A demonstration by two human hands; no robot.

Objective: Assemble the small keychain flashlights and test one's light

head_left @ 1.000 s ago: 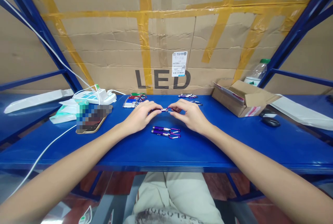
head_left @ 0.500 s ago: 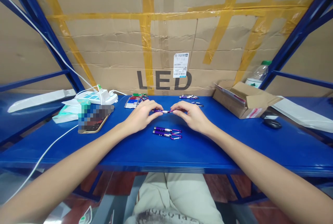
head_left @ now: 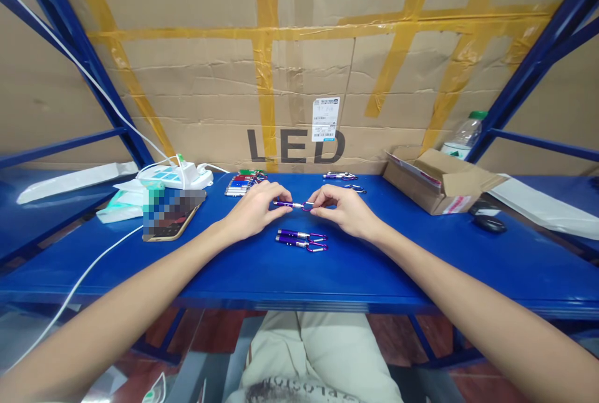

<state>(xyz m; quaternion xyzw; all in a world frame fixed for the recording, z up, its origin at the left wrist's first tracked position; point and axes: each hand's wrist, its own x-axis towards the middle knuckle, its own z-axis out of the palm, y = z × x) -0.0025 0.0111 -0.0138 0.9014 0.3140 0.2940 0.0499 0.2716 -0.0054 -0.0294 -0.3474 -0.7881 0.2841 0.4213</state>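
Note:
Over the blue shelf top [head_left: 421, 266], both my hands hold one small purple keychain flashlight [head_left: 289, 204]. My left hand [head_left: 255, 208] pinches its body. My right hand [head_left: 344, 209] pinches the purple carabiner clip [head_left: 307, 206] at its end. Two more purple flashlights with clips [head_left: 301, 239] lie side by side on the shelf just in front of my hands.
A row of coloured flashlights [head_left: 241, 182] and a few loose ones [head_left: 340, 176] lie at the back. A phone [head_left: 169, 219], tissue pack [head_left: 126, 203] and power strip [head_left: 174, 174] sit left. An open cardboard box [head_left: 437, 184], bottle [head_left: 463, 135] and mouse [head_left: 489, 223] are right.
The flashlight between my hands has dropped slightly toward the shelf, and the purple clip now shows at its right end by my right fingers. My hands stayed close together.

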